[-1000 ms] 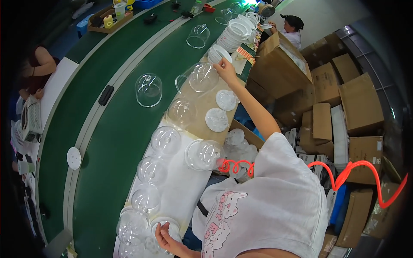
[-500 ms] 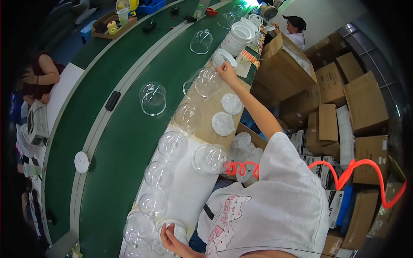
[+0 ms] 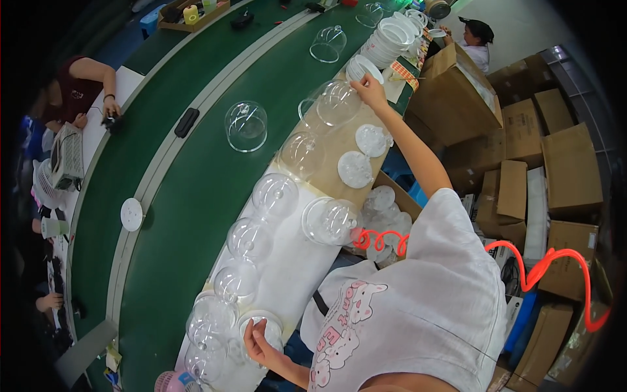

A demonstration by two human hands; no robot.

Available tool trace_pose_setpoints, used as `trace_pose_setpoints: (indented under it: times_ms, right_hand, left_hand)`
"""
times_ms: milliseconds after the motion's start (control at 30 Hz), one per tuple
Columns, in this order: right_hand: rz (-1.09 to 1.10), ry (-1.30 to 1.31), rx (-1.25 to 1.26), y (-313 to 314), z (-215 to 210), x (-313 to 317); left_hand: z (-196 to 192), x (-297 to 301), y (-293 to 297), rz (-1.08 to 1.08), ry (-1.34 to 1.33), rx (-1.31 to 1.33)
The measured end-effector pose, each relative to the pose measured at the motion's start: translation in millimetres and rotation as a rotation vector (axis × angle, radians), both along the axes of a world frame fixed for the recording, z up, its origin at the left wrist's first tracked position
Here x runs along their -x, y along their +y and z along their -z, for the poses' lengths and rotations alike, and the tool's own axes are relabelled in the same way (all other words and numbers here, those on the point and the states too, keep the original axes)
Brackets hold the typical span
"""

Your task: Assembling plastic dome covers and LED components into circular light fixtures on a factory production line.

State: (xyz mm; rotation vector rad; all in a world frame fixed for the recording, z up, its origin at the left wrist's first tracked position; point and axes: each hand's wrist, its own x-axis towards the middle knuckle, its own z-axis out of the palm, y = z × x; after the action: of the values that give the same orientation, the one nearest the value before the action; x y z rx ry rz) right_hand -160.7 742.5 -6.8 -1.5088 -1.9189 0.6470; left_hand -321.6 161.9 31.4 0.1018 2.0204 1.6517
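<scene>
Right hand [image 3: 369, 89] extended far forward over the workbench [image 3: 297, 274], fingers closed on the edge of a white round disc [image 3: 361, 68] at the far end of the bench, just beside a tall stack of white discs [image 3: 390, 38]. Left hand [image 3: 256, 341] close to the body at the near end, fingers curled around the side of a clear plastic dome [image 3: 262, 328] standing on the white bench surface. A row of clear domes [image 3: 253, 238] runs along the bench edge between the two hands, each dome close to or touching the next; one more dome [image 3: 330, 221] sits on the body side of the row. Two white discs [image 3: 363, 155] lie flat on the brown section of the bench, near the right forearm. A single dome [image 3: 246, 125] stands on the green conveyor belt [image 3: 189, 196] to the left, well apart from the row; another dome [image 3: 328, 44] is further along the belt. A small white disc [image 3: 131, 214] lies on the belt's far strip. Orange coiled hose [image 3: 382, 240] hangs just beside the bench. Cardboard boxes [image 3: 562, 170] stacked to the right. Another person [image 3: 475, 40] is at the far end.
</scene>
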Motion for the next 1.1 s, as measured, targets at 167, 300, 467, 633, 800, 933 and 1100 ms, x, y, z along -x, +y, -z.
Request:
trace_pose_setpoints:
  times_ms: [167, 300, 467, 633, 800, 933, 1100]
  right_hand:
    - [0.058, 0.241, 0.239, -10.8, -29.5, -25.3]
    - [-0.009, 0.395, 0.234, -43.1, -89.1, -44.9]
    - [-0.176, 0.168, -0.096, -131.7, -174.7, -34.7]
    - [-0.283, -0.029, -0.163, -202.8, -195.7, 5.0]
    - [-0.423, -0.008, -0.087, -202.2, -191.2, -4.6]
    - [-0.645, -0.149, -0.196, -205.9, -190.8, 7.1]
    - [-0.718, -0.196, -0.226, -197.7, -189.7, 6.8]
  left_hand:
    - [-3.9, -2.1, 14.2, -0.057, -0.049, -0.021]
    - [-5.9, -6.2, 84.9, 0.164, 0.193, -0.033]
    - [-53.8, -27.1, 251.3, 0.724, 0.657, -0.285]
    - [-72.8, -40.0, 312.7, 0.794, 0.819, -0.390]
    - [-90.4, -35.5, 304.0, 0.868, 0.921, -0.260]
    - [-83.7, -32.2, 315.9, 0.861, 0.884, -0.327]
    - [-66.7, -36.1, 330.6, 0.763, 0.780, -0.578]
